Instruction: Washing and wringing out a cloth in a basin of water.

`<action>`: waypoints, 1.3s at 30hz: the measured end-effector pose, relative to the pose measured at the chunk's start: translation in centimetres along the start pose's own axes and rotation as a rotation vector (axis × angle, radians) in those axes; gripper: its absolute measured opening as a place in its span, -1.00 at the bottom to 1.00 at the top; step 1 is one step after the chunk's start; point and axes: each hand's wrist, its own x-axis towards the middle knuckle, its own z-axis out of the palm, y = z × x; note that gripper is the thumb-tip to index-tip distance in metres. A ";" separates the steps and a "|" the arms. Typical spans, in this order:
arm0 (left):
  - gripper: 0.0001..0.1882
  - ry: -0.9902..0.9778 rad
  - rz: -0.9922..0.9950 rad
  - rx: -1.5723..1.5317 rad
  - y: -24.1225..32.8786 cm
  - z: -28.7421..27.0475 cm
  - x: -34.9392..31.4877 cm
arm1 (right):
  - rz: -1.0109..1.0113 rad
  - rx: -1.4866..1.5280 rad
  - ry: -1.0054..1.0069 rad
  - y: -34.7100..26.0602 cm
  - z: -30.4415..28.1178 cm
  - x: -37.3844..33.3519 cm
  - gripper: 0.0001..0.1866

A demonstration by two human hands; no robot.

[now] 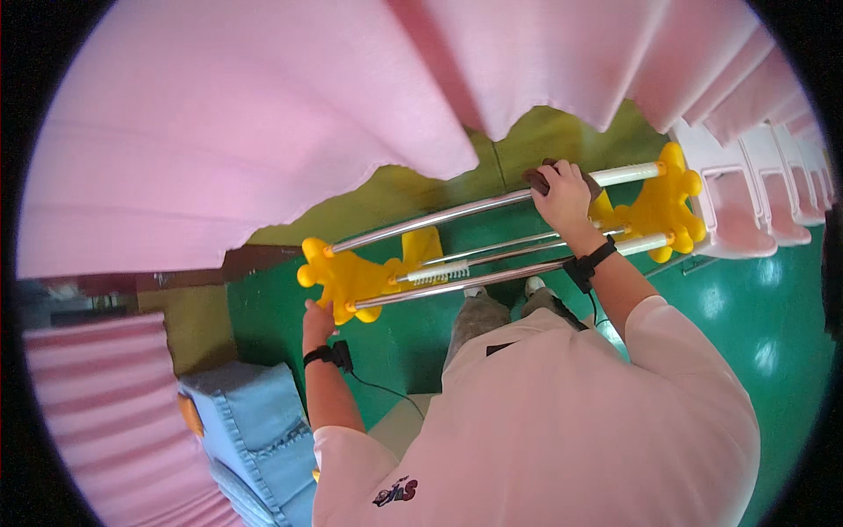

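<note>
Rack: right hand curls round brown cloth on rail; left hand apparently steadies yellow end, grip unclear.

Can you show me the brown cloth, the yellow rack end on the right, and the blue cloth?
Brown cloth (536,182), head view: its left part.
Yellow rack end (665,207), head view: its middle.
Blue cloth (253,408), head view: near its middle.

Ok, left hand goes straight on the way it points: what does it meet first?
Most likely the yellow end piece at picture left; the left hand overlaps its edge in view, perhaps touching, though depth is unclear.
</note>
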 end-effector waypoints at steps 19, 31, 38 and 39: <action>-0.58 0.160 0.297 0.069 -4.4 0.4 -1.1 | -0.279 -0.131 -0.404 -3.7 3.1 -0.1 -0.43; -0.60 0.049 0.421 0.095 -2.9 -0.3 -0.7 | -0.455 -0.014 -0.689 -38.2 19.4 -1.3 -0.65; -0.62 0.051 0.324 0.272 -2.0 -2.6 -1.0 | -0.437 0.002 -0.670 -39.5 21.0 -1.6 -0.60; -0.60 0.067 0.343 0.276 -1.6 -2.4 -0.9 | -0.434 -0.021 -0.674 -39.0 20.6 -1.6 -0.58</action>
